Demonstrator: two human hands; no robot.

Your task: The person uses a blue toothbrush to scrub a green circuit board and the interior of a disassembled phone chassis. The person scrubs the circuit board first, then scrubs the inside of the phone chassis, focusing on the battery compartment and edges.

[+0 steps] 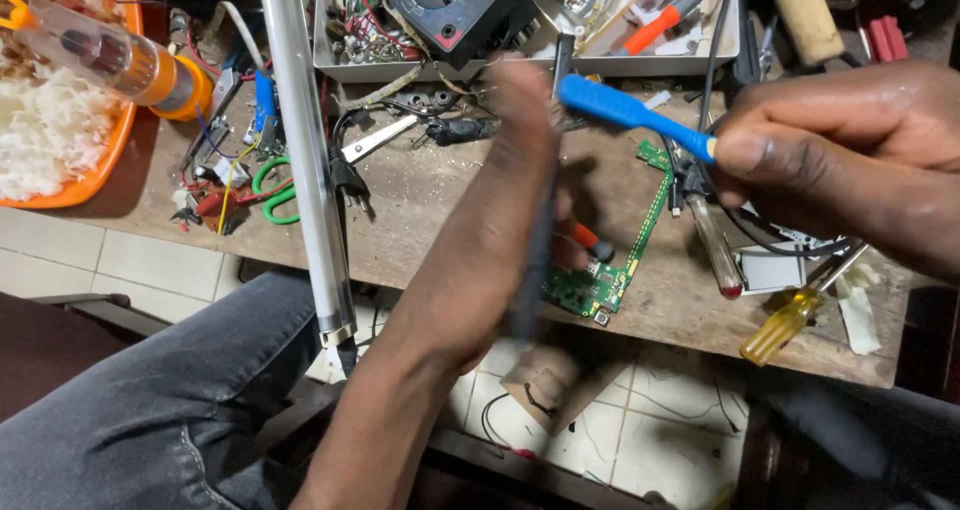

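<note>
Right hand [850, 160] pinching blue-handled tool [630, 115] above green circuit board [610, 270] at bench edge; left hand [500, 220] blurred, grip unclear. Board risks sliding off if nudged.

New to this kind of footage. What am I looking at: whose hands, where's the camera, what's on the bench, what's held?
There is no machine here, just a person working with bare hands. The single picture comes from a camera worn on their head, looking down past their knees in grey jeans.

The right hand grips a blue-handled tool. The left hand is raised and blurred; a thin dark rod seems to lie along it, but I cannot tell if it is gripped.

On the wooden workbench lie a green circuit board, a yellow-handled screwdriver, green-handled scissors, a long white tube and a grey tray of parts holding a dark meter. At far left sits an orange plate of rice.
</note>
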